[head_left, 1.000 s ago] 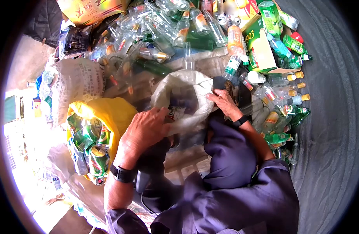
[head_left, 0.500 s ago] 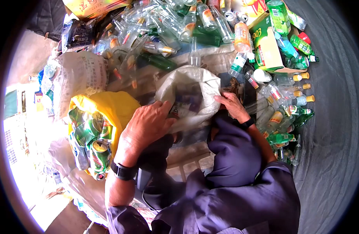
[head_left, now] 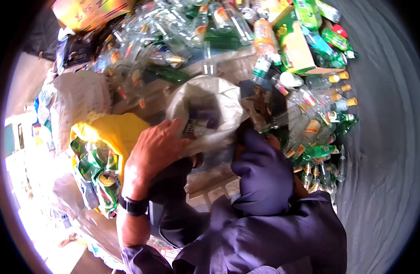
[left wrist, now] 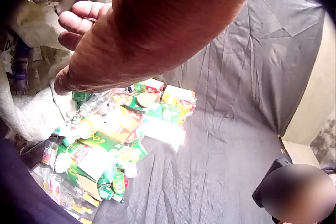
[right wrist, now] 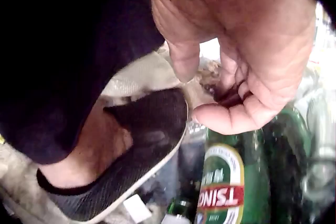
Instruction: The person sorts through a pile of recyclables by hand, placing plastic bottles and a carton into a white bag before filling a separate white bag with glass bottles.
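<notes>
A white woven sack point(head_left: 205, 141) stands between the person's knees, mouth up, with purple-and-white printed packaging point(head_left: 196, 128) inside. The left hand point(head_left: 157, 146) grips the near-left part of its rim; in the left wrist view, its fingers point(left wrist: 79, 23) show at the sack's mouth. Low beside the right leg is the right hand point(right wrist: 241, 50), fingers loosely bent, nothing between thumb and fingers. A green Tsingtao beer bottle point(right wrist: 223, 176) lies right under its fingertips. In the head view the knee partly hides this hand.
A yellow bag point(head_left: 123, 125) with crushed cans lies on the left. Clear glass bottles point(head_left: 160, 34) are heaped at the back. On the right are an open carton point(head_left: 296, 48) and several loose bottles. A dark shoe point(right wrist: 152, 134) is beside the right hand.
The right hand has let go of the sack's right rim and dropped down and back beside the right knee. The left hand stays at the rim.
</notes>
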The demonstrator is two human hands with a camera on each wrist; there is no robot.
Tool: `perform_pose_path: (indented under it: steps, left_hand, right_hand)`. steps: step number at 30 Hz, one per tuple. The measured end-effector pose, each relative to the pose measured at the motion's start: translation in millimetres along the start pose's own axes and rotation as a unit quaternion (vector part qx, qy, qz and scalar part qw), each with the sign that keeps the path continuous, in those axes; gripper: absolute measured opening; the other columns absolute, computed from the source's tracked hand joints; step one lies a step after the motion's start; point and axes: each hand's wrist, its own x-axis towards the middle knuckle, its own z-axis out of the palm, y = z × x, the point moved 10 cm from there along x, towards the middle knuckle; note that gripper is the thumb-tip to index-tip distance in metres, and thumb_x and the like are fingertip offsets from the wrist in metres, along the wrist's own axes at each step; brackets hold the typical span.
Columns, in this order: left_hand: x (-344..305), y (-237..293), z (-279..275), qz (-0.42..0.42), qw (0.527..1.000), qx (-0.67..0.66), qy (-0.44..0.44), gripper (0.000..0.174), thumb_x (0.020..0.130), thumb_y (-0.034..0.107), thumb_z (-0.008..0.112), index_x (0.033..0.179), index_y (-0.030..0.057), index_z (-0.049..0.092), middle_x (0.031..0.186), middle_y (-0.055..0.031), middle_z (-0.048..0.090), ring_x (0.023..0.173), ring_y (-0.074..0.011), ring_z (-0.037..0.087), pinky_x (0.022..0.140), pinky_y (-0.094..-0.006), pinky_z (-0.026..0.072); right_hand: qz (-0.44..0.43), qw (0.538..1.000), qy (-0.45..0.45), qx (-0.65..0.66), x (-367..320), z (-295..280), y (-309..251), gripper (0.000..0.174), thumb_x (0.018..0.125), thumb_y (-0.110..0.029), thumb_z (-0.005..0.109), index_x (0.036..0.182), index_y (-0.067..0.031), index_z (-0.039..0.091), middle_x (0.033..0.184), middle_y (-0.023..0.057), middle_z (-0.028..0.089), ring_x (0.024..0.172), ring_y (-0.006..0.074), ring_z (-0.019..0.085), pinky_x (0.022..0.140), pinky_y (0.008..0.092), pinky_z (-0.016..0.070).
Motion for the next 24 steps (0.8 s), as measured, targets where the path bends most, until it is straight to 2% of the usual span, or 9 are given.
perform_pose_path:
  steps: [1, 4, 6, 7, 9, 12, 13, 18, 24]
  left_hand:
    - [2, 5, -4, 0.016, 1.0, 0.002, 0.018, 0.03, 0.088, 0.027, 0.067, 0.102, 0.004, 0.053, 0.093, -0.0177, 0.064, 0.088, -0.0404, 0.063, 0.074, -0.0504, 0.0495]
    - [1, 5, -1, 0.002, 1.0, -0.01, 0.007, 0.032, 0.09, 0.026, 0.064, 0.111, 0.004, 0.056, 0.1, -0.0185, 0.065, 0.095, -0.041, 0.062, 0.08, -0.0502, 0.0486]
    - [2, 5, 1, 0.003, 1.0, -0.005, 0.007, 0.034, 0.09, 0.026, 0.064, 0.115, 0.0044, 0.056, 0.101, -0.0186, 0.065, 0.096, -0.0409, 0.062, 0.081, -0.0499, 0.0485]
    - [2, 4, 1, -0.006, 1.0, -0.001, 0.008, 0.037, 0.09, 0.027, 0.064, 0.118, 0.0047, 0.056, 0.102, -0.0187, 0.065, 0.097, -0.0407, 0.062, 0.082, -0.0495, 0.0485]
    - [4, 6, 0, -0.003, 1.0, -0.001, 0.008, 0.038, 0.09, 0.027, 0.065, 0.119, 0.0047, 0.057, 0.103, -0.0186, 0.065, 0.096, -0.0411, 0.062, 0.081, -0.0497, 0.0485]
    - [7, 10, -2, -0.008, 1.0, -0.001, -0.003, 0.04, 0.089, 0.027, 0.066, 0.12, 0.004, 0.057, 0.104, -0.019, 0.065, 0.095, -0.0419, 0.062, 0.08, -0.0503, 0.0487]
    - [8, 11, -2, -0.014, 1.0, -0.007, -0.008, 0.04, 0.089, 0.027, 0.066, 0.12, 0.004, 0.057, 0.105, -0.0195, 0.065, 0.095, -0.0421, 0.063, 0.08, -0.0503, 0.0489]
    - [10, 11, 1, -0.011, 1.0, -0.02, -0.003, 0.04, 0.087, 0.025, 0.067, 0.119, 0.0036, 0.058, 0.104, -0.0201, 0.066, 0.094, -0.0421, 0.063, 0.08, -0.0497, 0.0492]
    - [10, 13, 5, -0.016, 1.0, -0.005, -0.021, 0.042, 0.087, 0.025, 0.068, 0.121, 0.0025, 0.058, 0.103, -0.0195, 0.065, 0.096, -0.0408, 0.063, 0.08, -0.0485, 0.0488]
  right_hand:
    - [0.029, 0.999, 0.009, 0.011, -5, 13, 30, 0.035, 0.091, -0.026, 0.059, 0.115, -0.0005, 0.064, 0.101, 0.0235, 0.067, 0.096, 0.0423, 0.065, 0.083, 0.0483, 0.0518]
    - [-0.082, 0.994, 0.04, 0.061, -4, 44, 73, 0.044, 0.089, -0.025, 0.061, 0.126, -0.0026, 0.057, 0.114, 0.0223, 0.063, 0.099, 0.0429, 0.064, 0.082, 0.0495, 0.0522]
    - [0.041, 0.997, -0.031, -0.056, -19, 35, 43, 0.055, 0.087, -0.027, 0.062, 0.135, -0.0051, 0.049, 0.128, 0.0215, 0.056, 0.102, 0.0445, 0.062, 0.086, 0.0504, 0.0513]
    - [0.046, 0.997, -0.027, -0.055, -25, 20, 16, 0.055, 0.087, -0.027, 0.062, 0.135, -0.0051, 0.049, 0.128, 0.0215, 0.056, 0.102, 0.0445, 0.062, 0.086, 0.0504, 0.0513]
    - [0.071, 0.993, 0.092, -0.023, -35, -27, -16, 0.058, 0.086, -0.029, 0.063, 0.136, -0.0054, 0.047, 0.13, 0.0215, 0.054, 0.109, 0.0442, 0.059, 0.092, 0.0512, 0.0486]
    - [0.089, 0.984, 0.154, 0.018, -18, -41, 6, 0.056, 0.086, -0.029, 0.062, 0.135, -0.005, 0.048, 0.128, 0.023, 0.054, 0.113, 0.0432, 0.057, 0.096, 0.0513, 0.046]
    - [0.082, 0.981, 0.178, 0.013, -15, -45, 8, 0.055, 0.084, -0.031, 0.066, 0.128, 0.0005, 0.054, 0.118, 0.0224, 0.061, 0.11, 0.041, 0.059, 0.094, 0.0475, 0.0478]
    - [0.12, 0.99, 0.066, -0.017, -20, -41, 15, 0.058, 0.083, -0.033, 0.067, 0.13, -0.0021, 0.053, 0.124, 0.022, 0.058, 0.113, 0.0406, 0.057, 0.093, 0.0479, 0.0485]
    - [-0.006, 0.998, 0.057, -0.014, -48, -30, -7, 0.048, 0.086, -0.024, 0.064, 0.129, -0.0048, 0.053, 0.125, 0.0197, 0.056, 0.112, 0.0392, 0.058, 0.087, 0.0506, 0.0514]
